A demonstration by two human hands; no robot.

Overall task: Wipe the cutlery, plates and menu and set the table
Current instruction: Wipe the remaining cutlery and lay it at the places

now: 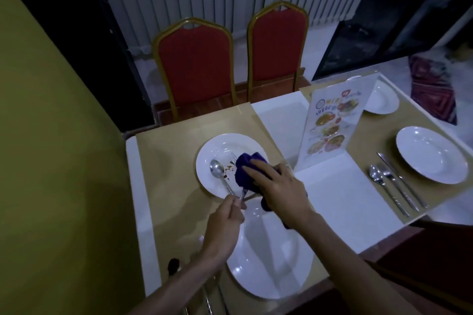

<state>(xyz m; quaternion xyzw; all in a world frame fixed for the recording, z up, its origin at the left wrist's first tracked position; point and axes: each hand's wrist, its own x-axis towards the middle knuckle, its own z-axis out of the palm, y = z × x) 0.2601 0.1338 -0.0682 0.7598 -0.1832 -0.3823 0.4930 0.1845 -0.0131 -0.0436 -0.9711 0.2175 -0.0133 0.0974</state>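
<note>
Head view: on the tabletop (174,186), a soiled plate (222,142), white with brown smears, a spoon (217,169) lying on its left half, a fork (233,157) beside it with tines toward the far rim. Left hand (225,222) at that plate's near edge, fingers (236,202) narrow, pinching the fork's handle end; spoon handle ending just beside those fingertips, held or not unclear. Right hand (279,186) over the plate's right side, fingers folded over a purple cloth (245,165), gripping it around the fork's middle, more cloth trailing below the palm. Nearer, a clean plate (268,263) under both forearms. To the right, a standing menu (330,123); past it, a set plate (432,153) with cutlery (389,178) laid just beside it.
</note>
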